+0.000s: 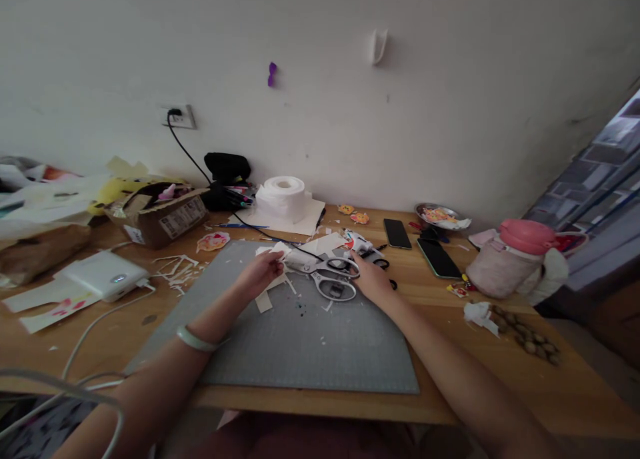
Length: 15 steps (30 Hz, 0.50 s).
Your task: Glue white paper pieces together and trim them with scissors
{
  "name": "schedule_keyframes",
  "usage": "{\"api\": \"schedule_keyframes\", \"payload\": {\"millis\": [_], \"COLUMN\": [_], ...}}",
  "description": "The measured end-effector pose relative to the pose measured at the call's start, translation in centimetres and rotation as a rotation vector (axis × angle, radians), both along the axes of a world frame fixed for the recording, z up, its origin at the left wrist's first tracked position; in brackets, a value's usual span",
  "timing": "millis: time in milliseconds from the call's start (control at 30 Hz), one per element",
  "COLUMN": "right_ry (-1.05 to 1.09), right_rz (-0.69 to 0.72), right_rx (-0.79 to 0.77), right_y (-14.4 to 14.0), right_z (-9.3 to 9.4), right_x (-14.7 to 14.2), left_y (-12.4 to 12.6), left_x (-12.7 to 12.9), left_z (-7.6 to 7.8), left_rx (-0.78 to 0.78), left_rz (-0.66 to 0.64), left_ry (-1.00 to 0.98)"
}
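My left hand (261, 272) pinches a small piece of white paper (278, 251) over the far part of the grey cutting mat (300, 339). My right hand (371, 279) rests at the mat's right edge, right beside the handles of grey scissors (330, 276) that lie on the mat with their blades pointing toward the paper. Whether the fingers touch the handles is hard to tell. White paper offcuts (264, 302) lie under and around my left hand. A pale bangle (196, 340) circles my left wrist.
A toilet roll (283, 196), cardboard box (160, 214) and black pouch (226, 172) stand at the back. Two phones (397, 233) (439, 258), a metal dish (436, 215), a pink-lidded bottle (515, 256) and nuts (527, 336) sit right. A white device (103, 274) with cable lies left.
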State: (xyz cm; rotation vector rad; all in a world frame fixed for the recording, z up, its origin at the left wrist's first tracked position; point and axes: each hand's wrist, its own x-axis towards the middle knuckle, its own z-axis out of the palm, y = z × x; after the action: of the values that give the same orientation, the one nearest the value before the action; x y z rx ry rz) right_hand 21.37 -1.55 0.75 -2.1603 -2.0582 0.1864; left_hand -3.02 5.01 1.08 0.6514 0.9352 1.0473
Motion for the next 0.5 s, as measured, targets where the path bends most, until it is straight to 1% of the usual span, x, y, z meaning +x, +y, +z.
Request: {"api": "schedule_keyframes", "payload": {"millis": [267,500], "right_ry": [0.055,0.041], "right_rz": [0.003,0.019], "right_rx": [0.014,0.032], "right_y": [0.56,0.78], "right_z": [0.21,-0.12], "right_x": [0.73,0.98], "left_y": [0.16,0.08], "left_x": [0.00,-0.02], "left_z": [-0.19,0.03], "left_rx": [-0.019,-0.020], "left_rz": [0.029,0.039], "left_ry": [0.008,0.027]}}
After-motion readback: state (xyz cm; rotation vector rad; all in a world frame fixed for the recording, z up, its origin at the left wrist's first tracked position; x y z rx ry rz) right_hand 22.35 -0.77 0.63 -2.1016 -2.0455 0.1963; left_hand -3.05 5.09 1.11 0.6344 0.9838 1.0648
